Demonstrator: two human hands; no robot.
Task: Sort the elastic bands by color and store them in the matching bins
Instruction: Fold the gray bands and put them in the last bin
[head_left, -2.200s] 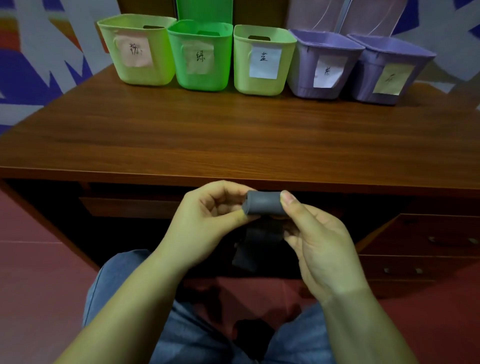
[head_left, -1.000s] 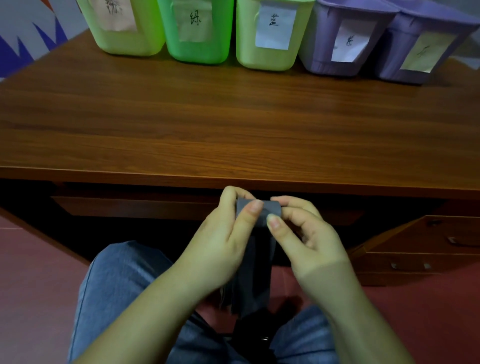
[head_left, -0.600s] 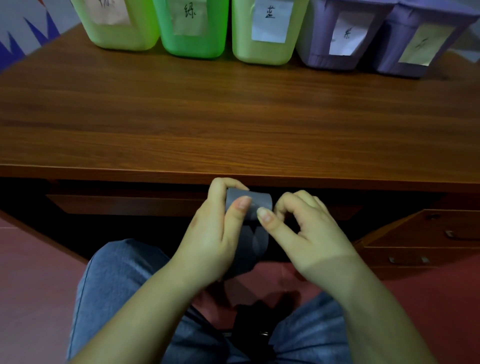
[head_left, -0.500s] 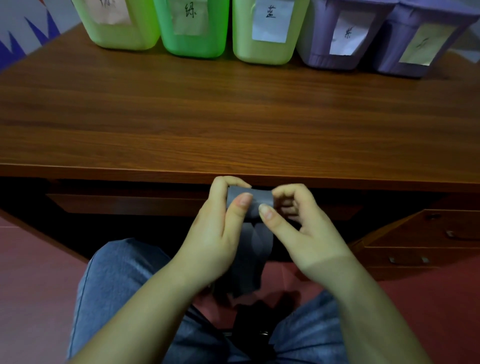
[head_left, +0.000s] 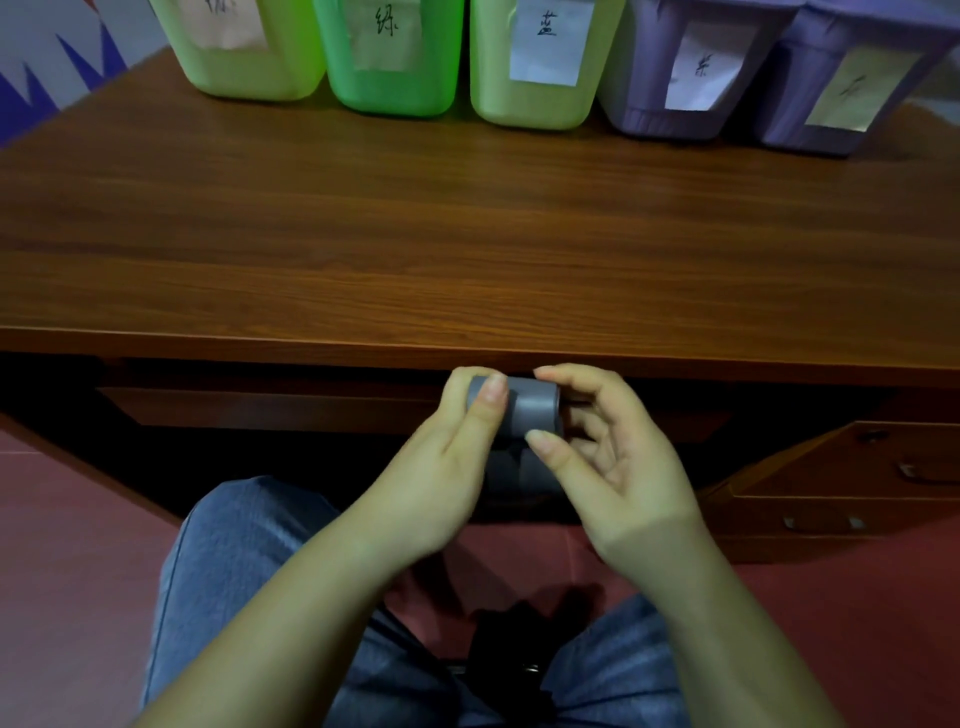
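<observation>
Below desk edge, both hands pinch grey band; middle bin labelled 蓝.

Five bins stand in a row along the far edge of the table: from left to right the first bin, second bin, third bin, fourth bin and fifth bin, each just beside the next. Before the table's near edge, above the person's lap, the left hand and right hand meet on the elastic band, left hand at its left end, right hand at its right. A drawer unit sits under the table at the right
</observation>
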